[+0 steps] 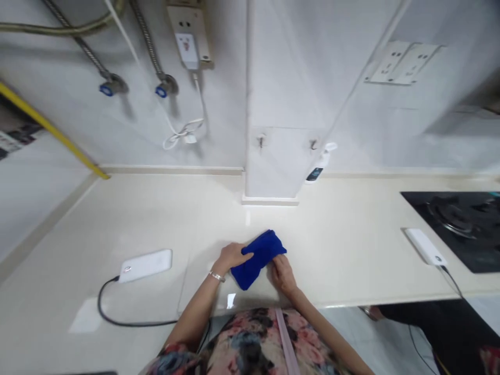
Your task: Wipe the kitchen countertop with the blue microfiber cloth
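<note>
A folded blue cloth (260, 255) lies slantwise on the cream countertop (351, 234), close to the front edge. My left hand (232, 257), with a silver bracelet at the wrist, grips its left side, the thumb resting on top. At the right corner, my right hand (284, 273) pinches the cloth's edge between curled fingers. The fingertips of both hands are partly hidden by the cloth.
A white power bank (146, 264) with a black cable lies to the left, and another white power bank (425, 247) lies beside the black gas stove (457, 219). A white bottle (319, 165) stands behind the wall pillar (287, 104). Another person's dark-clothed leg (425, 325) shows at lower right.
</note>
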`<action>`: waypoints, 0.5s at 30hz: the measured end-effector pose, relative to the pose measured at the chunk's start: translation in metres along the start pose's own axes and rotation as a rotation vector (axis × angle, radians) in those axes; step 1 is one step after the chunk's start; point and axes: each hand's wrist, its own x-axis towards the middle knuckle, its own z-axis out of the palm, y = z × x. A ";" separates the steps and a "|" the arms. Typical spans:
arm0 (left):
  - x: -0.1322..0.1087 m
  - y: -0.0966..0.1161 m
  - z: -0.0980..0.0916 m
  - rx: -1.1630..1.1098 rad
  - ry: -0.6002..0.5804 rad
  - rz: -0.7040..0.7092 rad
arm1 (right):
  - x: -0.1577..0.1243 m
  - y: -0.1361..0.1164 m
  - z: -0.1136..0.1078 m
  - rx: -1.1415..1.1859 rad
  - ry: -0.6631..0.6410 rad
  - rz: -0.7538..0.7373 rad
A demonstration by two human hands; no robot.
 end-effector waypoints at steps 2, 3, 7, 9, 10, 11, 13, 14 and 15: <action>-0.003 -0.007 -0.002 -0.093 -0.048 0.071 | -0.003 0.001 0.001 -0.004 0.018 -0.004; -0.004 -0.010 -0.002 -0.153 -0.059 0.143 | -0.005 0.002 0.002 -0.013 0.029 -0.010; -0.005 -0.006 0.008 -0.364 0.049 0.361 | -0.012 0.005 0.006 -0.052 0.049 -0.030; -0.003 0.002 0.013 -0.421 0.110 0.370 | -0.016 0.007 0.008 -0.053 0.050 -0.029; -0.002 0.005 0.013 -0.439 0.121 0.366 | -0.017 0.007 0.009 -0.054 0.060 -0.025; 0.000 0.008 0.010 -0.446 0.119 0.366 | -0.018 0.007 0.008 -0.056 0.075 -0.018; 0.003 0.008 -0.004 -0.392 0.086 0.350 | -0.019 0.007 0.006 -0.059 0.103 -0.012; 0.005 0.006 -0.014 -0.323 0.082 0.308 | -0.018 0.005 0.004 -0.061 0.105 -0.020; 0.005 0.003 -0.025 -0.241 0.091 0.242 | -0.017 0.004 0.000 -0.060 0.092 -0.038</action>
